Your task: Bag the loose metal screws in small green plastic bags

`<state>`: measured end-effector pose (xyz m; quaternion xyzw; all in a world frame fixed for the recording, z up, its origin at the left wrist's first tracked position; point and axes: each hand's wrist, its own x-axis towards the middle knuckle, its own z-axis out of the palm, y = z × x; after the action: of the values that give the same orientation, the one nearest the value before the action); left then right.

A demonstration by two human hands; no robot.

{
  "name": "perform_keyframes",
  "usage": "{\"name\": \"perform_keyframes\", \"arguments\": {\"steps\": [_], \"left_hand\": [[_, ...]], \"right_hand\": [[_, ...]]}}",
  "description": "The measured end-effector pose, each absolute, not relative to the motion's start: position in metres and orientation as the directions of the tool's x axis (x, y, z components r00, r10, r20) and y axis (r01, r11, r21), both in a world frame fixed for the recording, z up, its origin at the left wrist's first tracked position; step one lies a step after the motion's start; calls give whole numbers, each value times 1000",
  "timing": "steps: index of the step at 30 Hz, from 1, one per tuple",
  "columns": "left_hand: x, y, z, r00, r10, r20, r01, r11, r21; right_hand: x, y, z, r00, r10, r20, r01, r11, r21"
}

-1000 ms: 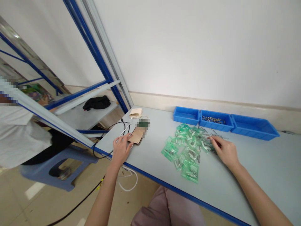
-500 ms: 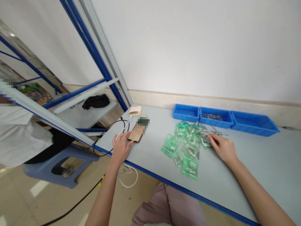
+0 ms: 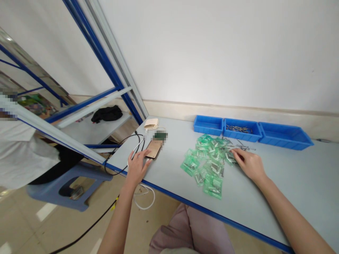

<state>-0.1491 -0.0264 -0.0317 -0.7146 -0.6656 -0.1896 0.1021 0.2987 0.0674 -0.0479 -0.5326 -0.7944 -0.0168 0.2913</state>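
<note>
My left hand (image 3: pixel 137 166) lies at the near left edge of a gold phone (image 3: pixel 155 148), fingers apart, with the index fingertip touching its side. The phone is flat on the table, its far end blurred. Across the table, my right hand (image 3: pixel 248 163) has thumb and fingers pinched together at the right side of a pile of small green plastic bags (image 3: pixel 202 153). The bags are see-through and hold screws and pale plugs. What sits between the right fingertips is hidden. Loose screws (image 3: pixel 245 147) lie just beyond that hand.
Three blue bins line the wall: a left bin (image 3: pixel 208 130), a middle bin (image 3: pixel 239 135) with long screws inside, and a right bin (image 3: pixel 286 141). A white box (image 3: pixel 151 123) and black cable (image 3: pixel 124 143) lie at left. A person (image 3: pixel 16 151) sits beyond the blue stool (image 3: pixel 66 187).
The whole view has shifted slightly. My left index finger has come closer over the phone's edge. My right hand stays at the bags with its fingers pinched.
</note>
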Motion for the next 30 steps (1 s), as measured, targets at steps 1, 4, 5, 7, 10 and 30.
{"name": "perform_keyframes", "arguments": {"steps": [1,4,5,7,10,30], "left_hand": [[-149,-27,-32,44,913,406,990,-95,107],[-147,-29,-30,42,909,414,989,-98,114],[-146,-29,-30,41,908,416,988,-99,117],[-144,-30,-28,42,908,416,987,-102,122],[-140,-30,-27,57,913,404,985,-118,128],[-138,-43,-29,8,894,447,986,-81,145]], "right_hand": [[299,67,-48,-266,837,477,856,433,-282],[298,67,-48,-268,840,471,859,429,-278],[298,67,-48,-266,840,472,860,428,-277],[298,67,-48,-264,840,475,860,428,-277],[298,68,-48,-268,840,472,861,429,-274],[298,67,-48,-285,832,476,863,439,-250]]}}
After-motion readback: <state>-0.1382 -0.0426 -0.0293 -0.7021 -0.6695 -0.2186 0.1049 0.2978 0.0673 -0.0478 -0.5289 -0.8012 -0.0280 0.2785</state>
